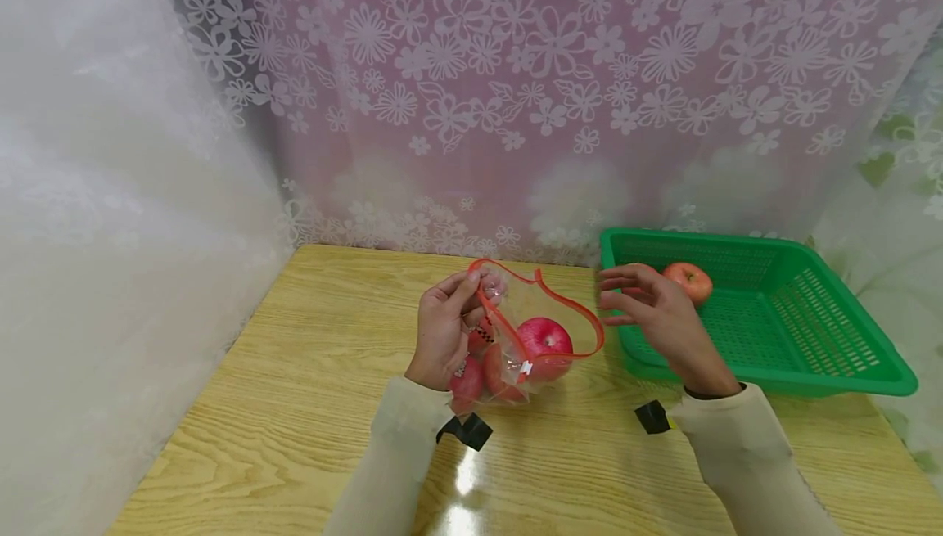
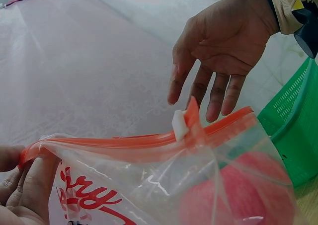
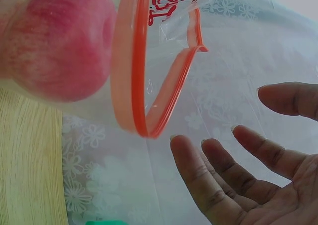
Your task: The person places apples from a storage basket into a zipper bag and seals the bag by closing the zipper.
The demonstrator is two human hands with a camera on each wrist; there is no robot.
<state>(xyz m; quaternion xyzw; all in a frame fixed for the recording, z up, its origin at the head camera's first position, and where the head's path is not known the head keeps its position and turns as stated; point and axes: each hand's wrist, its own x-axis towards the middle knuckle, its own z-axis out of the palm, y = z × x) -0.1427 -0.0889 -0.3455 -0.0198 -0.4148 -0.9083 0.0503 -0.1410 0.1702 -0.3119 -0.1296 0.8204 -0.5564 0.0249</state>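
Observation:
A clear zip bag with an orange-red rim and a white slider stands with its mouth spread. Several apples lie inside it; a pinkish-red apple sits near the opening. My left hand pinches the bag's left rim between thumb and fingers, as the left wrist view also shows, with red lettering below. To the right of the mouth, my right hand is apart from the bag, fingers spread and holding nothing. In the right wrist view its fingers point toward the orange rim.
A green plastic basket stands on the right of the wooden table. Within its left part are an apple and another partly hidden behind my right hand. A flowered curtain hangs behind the table.

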